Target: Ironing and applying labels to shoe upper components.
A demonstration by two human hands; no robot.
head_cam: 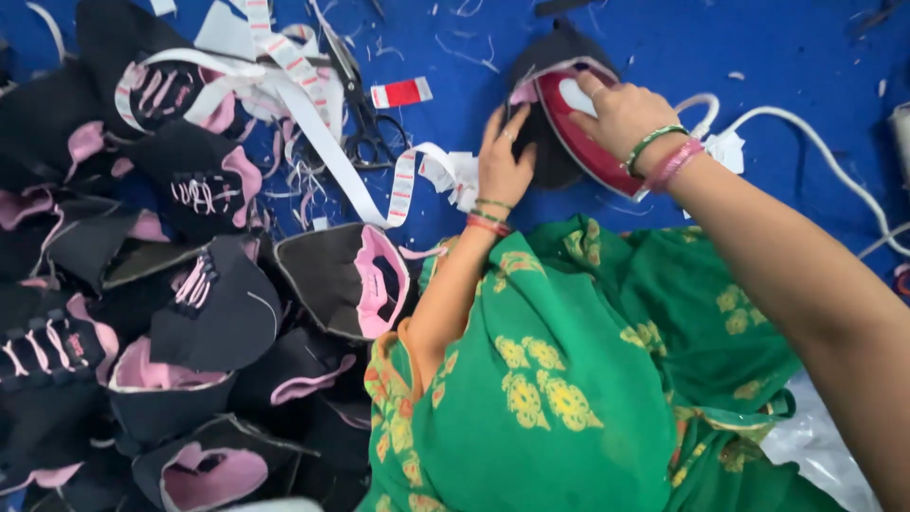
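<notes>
Ironing is only underway: right hand (621, 114) grips the red iron (578, 128) on one black shoe piece (540, 161) that the flat, open left hand (502, 161) steadies, while a big pile of shoe pieces (190, 313) waits left of the hands.

We see labels only, no packages, signs or screens. A small rectangular label (401, 92), red with a white end, lies flat on the blue surface just right of the scissors. A long white label tape (327, 142) with red printed marks runs from the top of the view down across the surface, passing over the heap of dark pieces at the upper left. Its lower end curls into a loop (417, 175) near the middle, just left of the left hand. We cannot make out the print.
</notes>
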